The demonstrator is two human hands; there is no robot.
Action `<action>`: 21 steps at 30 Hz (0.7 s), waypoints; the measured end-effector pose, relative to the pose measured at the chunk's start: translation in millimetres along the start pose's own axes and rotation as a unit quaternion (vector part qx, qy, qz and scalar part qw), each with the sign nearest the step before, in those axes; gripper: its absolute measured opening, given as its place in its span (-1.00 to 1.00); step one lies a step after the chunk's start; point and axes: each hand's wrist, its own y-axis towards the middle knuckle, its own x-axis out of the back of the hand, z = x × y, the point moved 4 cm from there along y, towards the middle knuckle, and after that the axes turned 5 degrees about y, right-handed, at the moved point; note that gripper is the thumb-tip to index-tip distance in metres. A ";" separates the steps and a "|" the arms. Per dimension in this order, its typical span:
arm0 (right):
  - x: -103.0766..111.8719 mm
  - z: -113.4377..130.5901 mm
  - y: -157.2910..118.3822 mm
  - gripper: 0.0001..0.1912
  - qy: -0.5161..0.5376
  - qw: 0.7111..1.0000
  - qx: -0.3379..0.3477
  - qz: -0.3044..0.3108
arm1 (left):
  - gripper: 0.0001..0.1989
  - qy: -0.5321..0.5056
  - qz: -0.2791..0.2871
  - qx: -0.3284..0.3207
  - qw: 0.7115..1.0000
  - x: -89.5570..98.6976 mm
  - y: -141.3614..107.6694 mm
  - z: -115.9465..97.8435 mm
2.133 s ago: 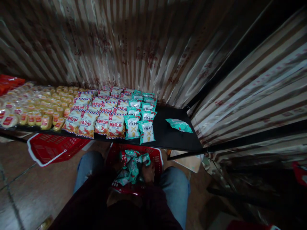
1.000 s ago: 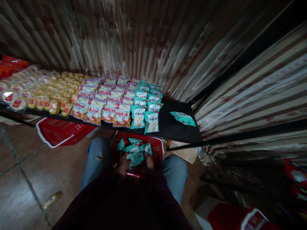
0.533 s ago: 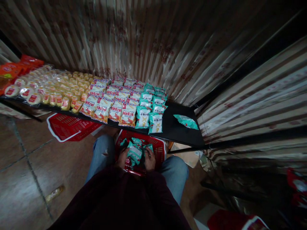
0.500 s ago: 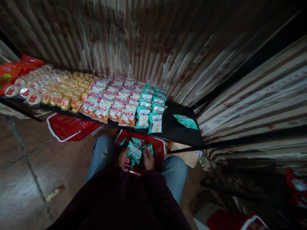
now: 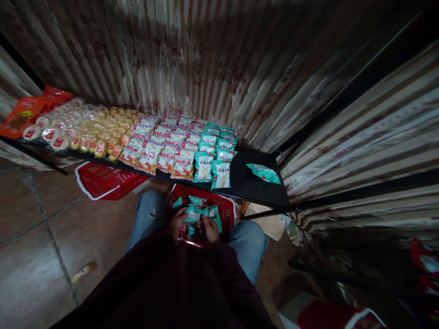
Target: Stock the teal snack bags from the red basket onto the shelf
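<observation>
Between my knees sits a red basket (image 5: 226,211) with several teal snack bags in it. My left hand (image 5: 177,222) is closed on the near left side of a teal snack bag (image 5: 193,214). From the right, my right hand (image 5: 208,228) has its fingers curled at the bags; another teal bag (image 5: 215,215) lies just beyond it. Shadow partly hides the fingertips. On the black shelf (image 5: 245,160) in front of me, upright teal bags (image 5: 221,173) stand in two columns, and a single teal bag (image 5: 263,173) lies by the right end.
White-and-orange snack bags (image 5: 182,162), small yellow wrapped cakes (image 5: 100,148), round white packs (image 5: 61,141) and orange bags (image 5: 24,114) fill the shelf leftward. Another red basket (image 5: 99,180) stands under the shelf. A yellow packet (image 5: 83,272) lies on the floor. Black posts frame the right.
My hands have shifted slightly within the basket, the right one moving inward over the bags. The view has turned a little, so the shelf's left part appears further right.
</observation>
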 end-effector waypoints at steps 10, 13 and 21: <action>-9.6 -7.9 -19.7 -0.50 0.159 0.967 -0.197 0.026 | -0.58 0.217 0.116 -0.171 0.954 -11.2 -22.5 -6.8; -11.3 -0.3 -26.3 -0.55 0.194 0.957 -0.214 0.034 | -0.62 0.226 0.119 -0.178 0.950 -11.1 -22.7 -6.9; -13.0 7.9 -36.2 -0.57 0.209 0.954 -0.207 0.052 | -0.67 0.163 0.097 -0.082 0.979 -2.2 -13.5 -5.2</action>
